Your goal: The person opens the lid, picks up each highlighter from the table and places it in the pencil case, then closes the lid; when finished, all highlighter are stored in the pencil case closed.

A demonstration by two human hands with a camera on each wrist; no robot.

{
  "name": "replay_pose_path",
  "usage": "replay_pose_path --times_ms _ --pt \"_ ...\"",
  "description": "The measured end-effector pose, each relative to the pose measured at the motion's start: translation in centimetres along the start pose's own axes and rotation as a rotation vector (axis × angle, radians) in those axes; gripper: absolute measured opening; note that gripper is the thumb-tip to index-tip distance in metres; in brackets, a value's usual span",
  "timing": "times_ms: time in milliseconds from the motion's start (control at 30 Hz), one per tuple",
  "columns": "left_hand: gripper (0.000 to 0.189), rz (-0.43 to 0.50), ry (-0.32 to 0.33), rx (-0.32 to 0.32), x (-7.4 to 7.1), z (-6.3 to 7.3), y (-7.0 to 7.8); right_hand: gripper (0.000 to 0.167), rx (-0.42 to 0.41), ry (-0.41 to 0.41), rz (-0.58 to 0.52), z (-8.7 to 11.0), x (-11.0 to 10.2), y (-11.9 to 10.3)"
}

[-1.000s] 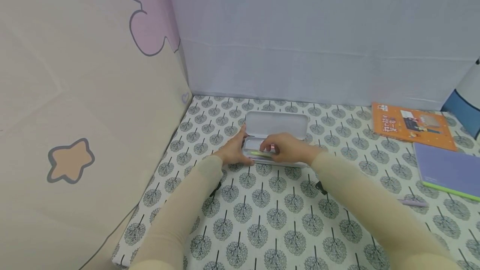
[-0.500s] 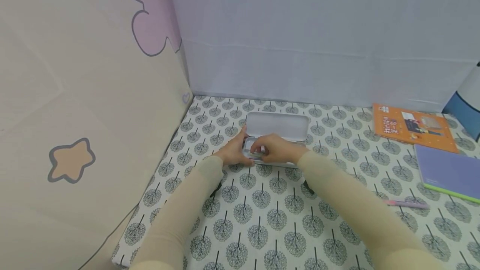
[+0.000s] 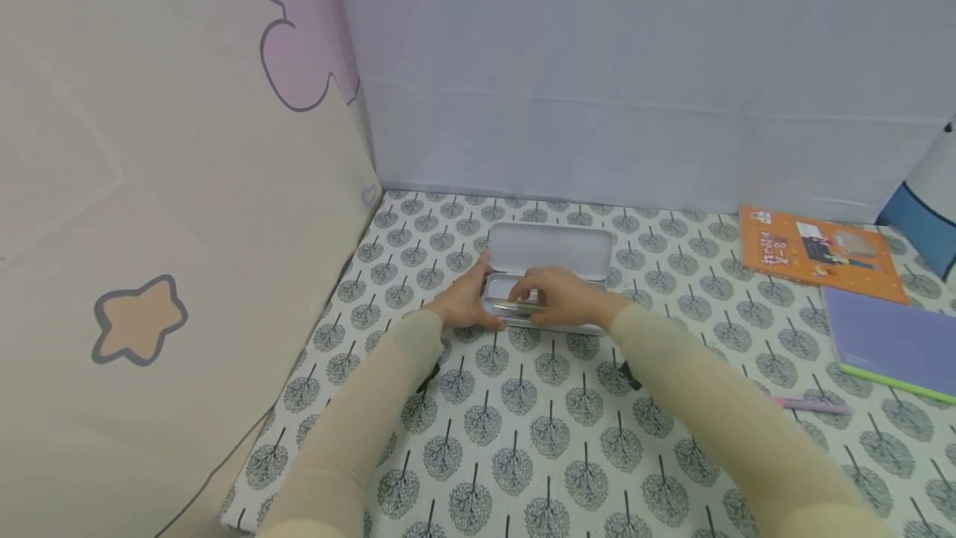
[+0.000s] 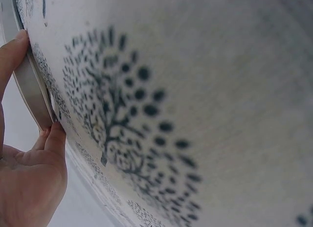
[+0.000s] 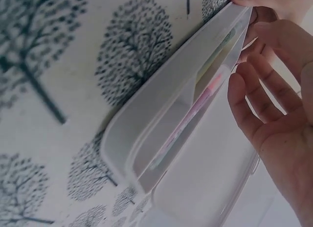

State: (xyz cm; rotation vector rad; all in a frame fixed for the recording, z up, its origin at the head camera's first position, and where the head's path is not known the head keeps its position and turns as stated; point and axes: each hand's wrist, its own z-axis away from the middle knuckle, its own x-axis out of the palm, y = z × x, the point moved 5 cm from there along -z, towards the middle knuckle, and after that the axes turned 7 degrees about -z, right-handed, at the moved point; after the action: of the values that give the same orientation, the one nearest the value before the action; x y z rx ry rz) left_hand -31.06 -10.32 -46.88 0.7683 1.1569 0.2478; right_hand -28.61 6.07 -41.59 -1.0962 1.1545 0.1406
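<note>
A pale pencil case (image 3: 551, 249) lies on the table with its lid folded back. My left hand (image 3: 465, 299) grips its left end, thumb at the near side and fingers at the far side; in the left wrist view its fingertips (image 4: 57, 130) press the case's edge. My right hand (image 3: 562, 295) is over the tray with bent fingers, thumb and fingertips apart in the right wrist view. Below those fingers a slim greenish pen (image 5: 215, 51) lies in one compartment. A pink pen (image 5: 193, 112) lies in the compartment beside it. The right hand covers part of the tray in the head view.
An orange book (image 3: 821, 256) and a purple notebook (image 3: 889, 339) with a green edge lie at the right. Nearer, a pink-and-purple pen (image 3: 814, 406) lies beside my right sleeve. A white-and-blue object (image 3: 922, 218) stands at the far right edge, before the wall cloth.
My right hand shifted left along the tray, then a little back right, showing the slim pen beneath its fingers again. My left hand stays on the pencil case's end.
</note>
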Motion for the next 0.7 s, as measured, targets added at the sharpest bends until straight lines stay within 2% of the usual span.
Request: replay_pose_path --times_ms 267,500,700 --pt "0.144 -0.002 0.006 0.005 0.1 -0.2 -0.2 0.044 0.044 0.045 -0.077 3.3 -0.9 1.3" --pt "0.145 -0.003 0.013 0.017 0.1 -0.4 -0.3 0.042 0.016 0.105 -0.125 6.5 -1.7 2.3" --pt "0.144 0.019 0.006 0.017 0.1 -0.4 -0.2 0.047 0.056 0.126 -0.136 9.6 -2.3 3.3"
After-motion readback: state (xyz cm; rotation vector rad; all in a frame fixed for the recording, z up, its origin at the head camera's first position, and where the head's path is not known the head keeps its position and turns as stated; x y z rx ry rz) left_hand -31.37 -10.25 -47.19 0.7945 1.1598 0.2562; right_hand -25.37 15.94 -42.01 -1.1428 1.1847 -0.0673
